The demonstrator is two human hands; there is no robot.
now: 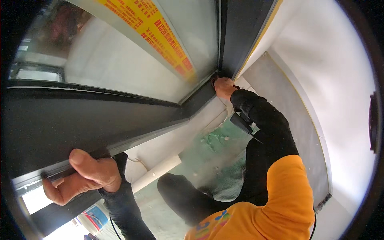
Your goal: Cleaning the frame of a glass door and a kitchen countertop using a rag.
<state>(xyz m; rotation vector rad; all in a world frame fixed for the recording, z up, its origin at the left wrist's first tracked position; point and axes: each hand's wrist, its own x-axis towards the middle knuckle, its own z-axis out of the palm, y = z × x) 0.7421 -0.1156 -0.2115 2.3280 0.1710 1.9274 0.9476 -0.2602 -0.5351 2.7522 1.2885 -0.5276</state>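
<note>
A dark-framed glass panel [129,69] stands slanted before me, with a dark metal frame [90,120] along its edge. My left hand [93,174] grips the frame's near edge, thumb on the dark face and fingers curled around the underside. At the frame's far corner, beside a dark upright profile [243,27], is my right hand [225,87]. Its fingers are mostly hidden there, so whether they hold anything is unclear. A yellow strip [162,36] with red writing runs across the glass. Below my right forearm shows a dark object [241,123] that I cannot identify.
Green covering [219,144] lies on the floor around my dark-clothed legs [186,195]. A pale tube-like piece [159,174] lies along the base on the left. A white bucket [94,217] stands at lower left. To the right are a grey panel [294,105] and a white wall [333,75].
</note>
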